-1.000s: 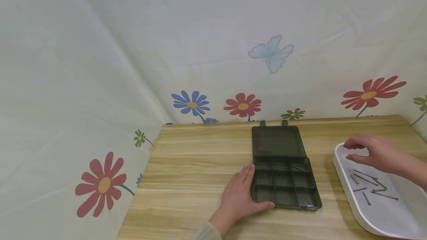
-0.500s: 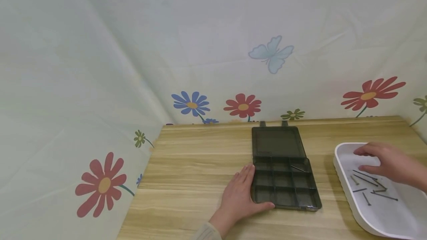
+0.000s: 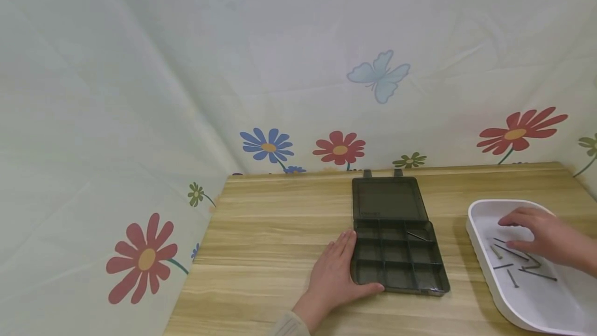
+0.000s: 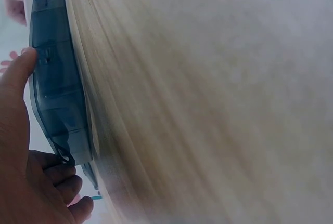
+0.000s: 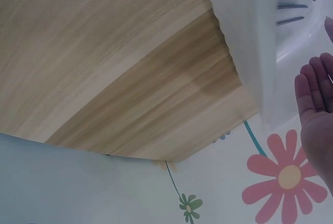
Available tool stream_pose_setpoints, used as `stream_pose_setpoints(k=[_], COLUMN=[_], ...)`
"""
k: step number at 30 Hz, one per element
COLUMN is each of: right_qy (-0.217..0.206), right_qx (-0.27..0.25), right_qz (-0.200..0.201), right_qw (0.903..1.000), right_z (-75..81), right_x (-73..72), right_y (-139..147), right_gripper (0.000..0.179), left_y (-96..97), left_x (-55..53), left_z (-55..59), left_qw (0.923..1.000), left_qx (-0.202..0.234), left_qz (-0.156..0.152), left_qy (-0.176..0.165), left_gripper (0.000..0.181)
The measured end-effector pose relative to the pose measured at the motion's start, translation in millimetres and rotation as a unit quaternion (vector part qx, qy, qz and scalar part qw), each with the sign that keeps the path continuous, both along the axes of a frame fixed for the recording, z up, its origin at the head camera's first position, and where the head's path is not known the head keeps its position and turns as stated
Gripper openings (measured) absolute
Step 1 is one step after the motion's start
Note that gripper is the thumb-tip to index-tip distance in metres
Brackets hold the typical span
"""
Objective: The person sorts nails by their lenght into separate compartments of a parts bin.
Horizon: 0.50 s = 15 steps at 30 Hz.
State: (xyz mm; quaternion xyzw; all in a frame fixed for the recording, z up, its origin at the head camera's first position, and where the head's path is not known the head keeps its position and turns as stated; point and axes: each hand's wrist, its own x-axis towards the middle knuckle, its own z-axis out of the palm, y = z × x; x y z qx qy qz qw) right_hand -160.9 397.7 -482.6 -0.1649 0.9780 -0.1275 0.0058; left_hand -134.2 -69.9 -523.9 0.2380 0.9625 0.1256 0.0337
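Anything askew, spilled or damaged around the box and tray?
Nothing stands out. One nail or screw lies slanted in the back right compartment of the dark box; other nails and screws lie loose inside the white tray. I see no spill or damage.

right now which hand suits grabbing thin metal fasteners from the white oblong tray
Probably the right hand: it is over the tray, near the fasteners; the left hand holds the dark compartmented box.
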Motion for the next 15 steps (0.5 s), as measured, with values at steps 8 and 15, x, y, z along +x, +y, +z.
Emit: stream_pose_setpoints(k=[8, 15], right_qy=[-0.014, 0.015], right_qx=[0.003, 0.022], right_qz=[-0.005, 0.017], right_qw=[0.9999, 0.9995], right_z=[-10.2, -24.1], right_x=[-2.1, -3.5], right_y=[3.5, 8.8], right_gripper=[0.038, 0.031], left_y=[0.3, 0.3], left_x=[-0.4, -0.1], left_z=[0.3, -0.4], left_qw=[1.0, 1.0], left_qx=[-0.003, -0.005], left_qz=[0.003, 0.001], left_qy=[-0.003, 0.002], left_gripper=[0.124, 0.124])
